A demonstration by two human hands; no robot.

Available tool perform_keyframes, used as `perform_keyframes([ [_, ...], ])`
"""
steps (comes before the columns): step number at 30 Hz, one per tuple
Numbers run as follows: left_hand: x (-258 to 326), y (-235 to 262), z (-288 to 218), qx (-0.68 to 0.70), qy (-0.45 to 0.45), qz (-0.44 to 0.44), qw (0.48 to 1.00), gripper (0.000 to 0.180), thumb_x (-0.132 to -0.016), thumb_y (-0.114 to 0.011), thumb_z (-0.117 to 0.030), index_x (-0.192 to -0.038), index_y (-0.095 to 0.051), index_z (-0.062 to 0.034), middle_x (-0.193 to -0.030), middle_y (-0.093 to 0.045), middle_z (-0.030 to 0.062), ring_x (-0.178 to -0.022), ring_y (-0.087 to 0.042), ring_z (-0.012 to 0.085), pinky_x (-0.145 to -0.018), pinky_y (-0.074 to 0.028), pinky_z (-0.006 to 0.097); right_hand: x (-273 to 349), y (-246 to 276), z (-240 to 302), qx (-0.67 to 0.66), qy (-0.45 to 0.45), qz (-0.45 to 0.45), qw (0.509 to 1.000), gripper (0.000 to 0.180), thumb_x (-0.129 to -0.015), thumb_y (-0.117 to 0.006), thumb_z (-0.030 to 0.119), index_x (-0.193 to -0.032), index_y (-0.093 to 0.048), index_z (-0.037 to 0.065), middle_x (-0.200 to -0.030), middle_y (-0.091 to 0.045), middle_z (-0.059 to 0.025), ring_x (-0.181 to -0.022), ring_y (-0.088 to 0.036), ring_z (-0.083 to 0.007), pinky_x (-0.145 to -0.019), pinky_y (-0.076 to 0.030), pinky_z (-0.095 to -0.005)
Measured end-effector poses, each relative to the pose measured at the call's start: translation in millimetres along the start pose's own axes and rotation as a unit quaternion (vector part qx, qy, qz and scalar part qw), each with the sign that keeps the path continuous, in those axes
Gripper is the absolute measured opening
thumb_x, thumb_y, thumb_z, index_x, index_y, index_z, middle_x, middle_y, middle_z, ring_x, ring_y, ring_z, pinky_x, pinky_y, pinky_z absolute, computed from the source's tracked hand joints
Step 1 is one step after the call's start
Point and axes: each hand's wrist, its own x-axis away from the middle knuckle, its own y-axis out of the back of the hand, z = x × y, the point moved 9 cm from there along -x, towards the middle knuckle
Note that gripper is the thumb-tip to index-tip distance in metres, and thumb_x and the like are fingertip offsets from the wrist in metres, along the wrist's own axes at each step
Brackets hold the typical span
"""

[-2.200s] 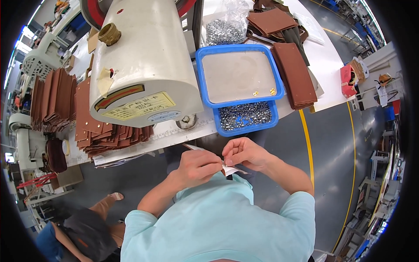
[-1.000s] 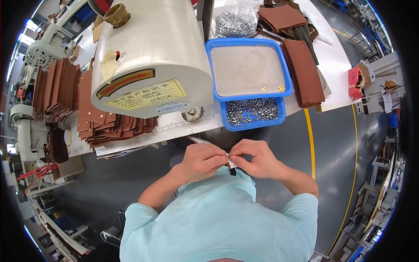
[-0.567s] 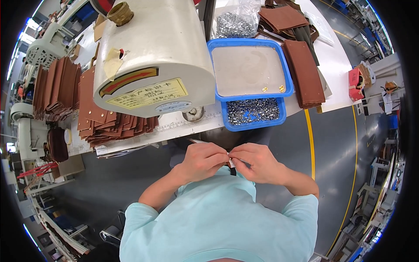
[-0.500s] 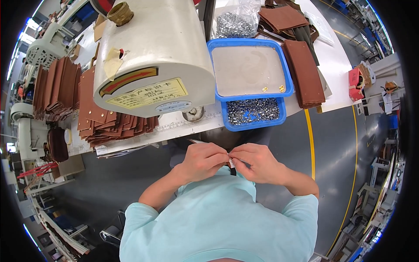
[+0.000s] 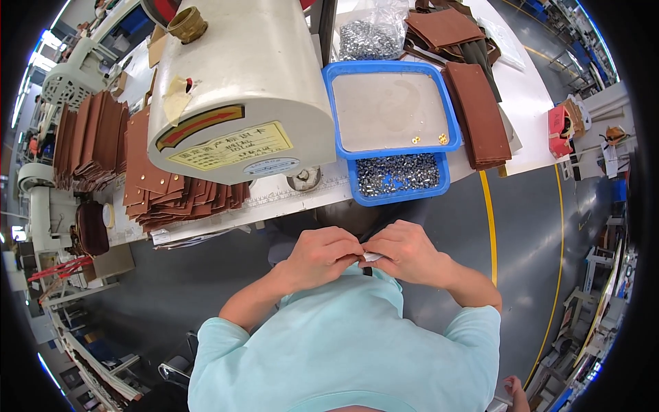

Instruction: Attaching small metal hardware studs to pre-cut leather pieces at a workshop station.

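Observation:
Both hands meet close in front of my chest, below the table's front edge. My left hand (image 5: 321,254) is closed in a pinch, its fingertips against those of my right hand. A small white piece (image 5: 373,257), thin like paper or tape, shows between the fingertips of my right hand (image 5: 403,253), which is closed on it. Whatever the left fingertips pinch is hidden by the fingers. Just beyond my hands, a blue tray (image 5: 399,201) of small metal fasteners juts over the table edge, under another blue tray (image 5: 395,103) with a few brass-coloured pieces.
A large cream machine (image 5: 240,82) stands at the left. Brown leather pieces with studs (image 5: 161,199) lie under it, and more brown pieces (image 5: 477,113) lie right of the trays. A bag of metal fasteners (image 5: 371,38) sits behind. Another person's hand (image 5: 513,388) shows at lower right.
The white piece has turned from hanging downward to lying sideways between the fingertips. My hands have shifted only slightly. Another person's hand has come into view at the lower right.

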Motion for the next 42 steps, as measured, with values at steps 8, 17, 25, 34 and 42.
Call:
perform_keyframes([
  [8,-5.0,-6.2,3.3,0.011,0.066,0.067,0.996,0.028,-0.073,-0.081,-0.004,-0.100,-0.073,-0.0075,-0.091,-0.072,0.0056,-0.083,-0.071,0.0225,-0.070,-0.059,0.032,2.8,-3.0,9.1,0.049,0.095,-0.028,0.994,0.022,-0.074,-0.084,0.015,-0.091,-0.072,0.006,-0.080,-0.066,-0.0024,-0.071,-0.062,-0.0194,-0.065,-0.047,-0.0337],
  [17,-7.8,-20.8,14.7,0.073,0.160,0.146,0.974,0.061,-0.078,-0.081,-0.007,-0.135,-0.061,-0.0051,-0.103,-0.074,0.0108,-0.090,-0.073,0.0256,-0.080,-0.058,0.034,3.8,-2.0,11.5,0.075,0.131,-0.066,0.986,0.026,-0.075,-0.083,0.014,-0.091,-0.067,0.003,-0.080,-0.061,-0.0042,-0.069,-0.057,-0.0204,-0.063,-0.043,-0.0342],
  [25,-15.2,-17.0,5.8,0.070,0.100,0.161,0.979,0.056,-0.077,-0.087,-0.028,-0.124,-0.069,-0.0021,-0.088,-0.074,0.0109,-0.075,-0.071,0.0249,-0.068,-0.056,0.034,4.3,3.4,15.2,0.045,0.148,-0.067,0.986,0.022,-0.075,-0.084,0.013,-0.083,-0.066,0.003,-0.079,-0.062,-0.0061,-0.068,-0.058,-0.0210,-0.061,-0.043,-0.0348],
  [34,-16.5,-9.7,-12.2,0.006,-0.004,0.124,0.992,0.050,-0.075,-0.088,-0.032,-0.110,-0.073,0.0004,-0.081,-0.073,0.0090,-0.069,-0.070,0.0231,-0.061,-0.056,0.034,6.3,13.9,26.2,0.030,0.195,-0.117,0.973,0.026,-0.072,-0.084,0.010,-0.088,-0.068,-0.001,-0.080,-0.063,-0.0081,-0.063,-0.056,-0.0224,-0.057,-0.044,-0.0344],
  [42,-8.9,-2.9,-32.1,0.017,-0.025,0.070,0.997,0.048,-0.073,-0.091,-0.031,-0.105,-0.072,-0.0009,-0.077,-0.071,0.0071,-0.066,-0.069,0.0231,-0.057,-0.056,0.034,16.4,14.5,39.5,0.017,0.233,-0.131,0.963,0.032,-0.070,-0.084,0.012,-0.093,-0.068,-0.003,-0.083,-0.063,-0.0092,-0.062,-0.055,-0.0224,-0.055,-0.044,-0.0349],
])
